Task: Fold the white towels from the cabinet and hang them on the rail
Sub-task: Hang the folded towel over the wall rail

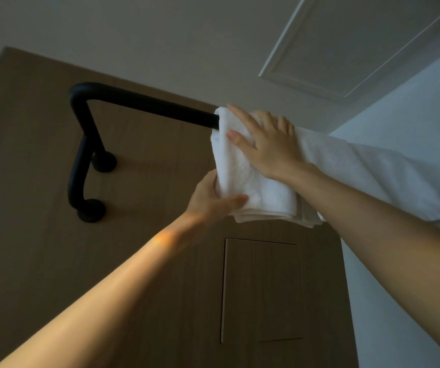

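At frame centre, a soft, light folded white towel (242, 166) draped over the black rail (147, 104) is pressed by the flat right hand (264, 144) and pinched low by the left hand (213, 197), best gripped at its hem.

The folded towel (242, 171) in my left hand (208, 200) is thick white terry cloth, nubbly and matt. The rail (150, 106) is a smooth matt black tube, looks like coated metal. Wall panel (41, 155) behind it is matt wood grain, pretty smooth.

A folded white towel (250, 179) hangs draped over the black rail (147, 104), touching a second white towel (373, 176).
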`<state>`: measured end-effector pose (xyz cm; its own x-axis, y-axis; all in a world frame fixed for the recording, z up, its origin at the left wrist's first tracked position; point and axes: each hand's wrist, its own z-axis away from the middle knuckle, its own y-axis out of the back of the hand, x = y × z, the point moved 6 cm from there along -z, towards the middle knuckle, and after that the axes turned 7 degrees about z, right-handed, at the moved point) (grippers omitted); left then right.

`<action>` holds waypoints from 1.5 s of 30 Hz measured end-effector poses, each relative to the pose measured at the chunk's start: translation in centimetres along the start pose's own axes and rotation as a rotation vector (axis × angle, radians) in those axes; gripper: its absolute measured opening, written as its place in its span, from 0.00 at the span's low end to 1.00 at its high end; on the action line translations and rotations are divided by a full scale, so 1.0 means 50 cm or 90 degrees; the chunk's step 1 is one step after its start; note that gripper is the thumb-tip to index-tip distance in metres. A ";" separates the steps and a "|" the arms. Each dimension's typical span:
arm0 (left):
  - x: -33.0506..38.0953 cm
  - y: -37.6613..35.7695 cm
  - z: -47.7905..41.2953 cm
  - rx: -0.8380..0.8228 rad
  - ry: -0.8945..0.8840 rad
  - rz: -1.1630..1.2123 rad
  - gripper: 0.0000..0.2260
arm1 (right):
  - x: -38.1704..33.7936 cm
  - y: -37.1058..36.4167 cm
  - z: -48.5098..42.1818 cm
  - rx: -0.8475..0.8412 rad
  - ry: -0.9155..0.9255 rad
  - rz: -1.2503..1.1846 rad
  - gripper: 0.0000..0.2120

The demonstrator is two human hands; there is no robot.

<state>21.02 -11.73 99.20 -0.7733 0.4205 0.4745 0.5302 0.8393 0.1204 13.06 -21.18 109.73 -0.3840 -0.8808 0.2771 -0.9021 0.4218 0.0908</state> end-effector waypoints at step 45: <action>-0.198 -0.095 0.612 -0.163 -0.041 -0.520 0.22 | -0.099 0.110 0.901 -0.389 -0.194 -0.117 0.22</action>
<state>15.50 -9.34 67.24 -0.9608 -0.2572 0.1037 -0.1460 0.7872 0.5992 1.13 -24.17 65.75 -0.3542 -0.9328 -0.0669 -0.7203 0.2265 0.6556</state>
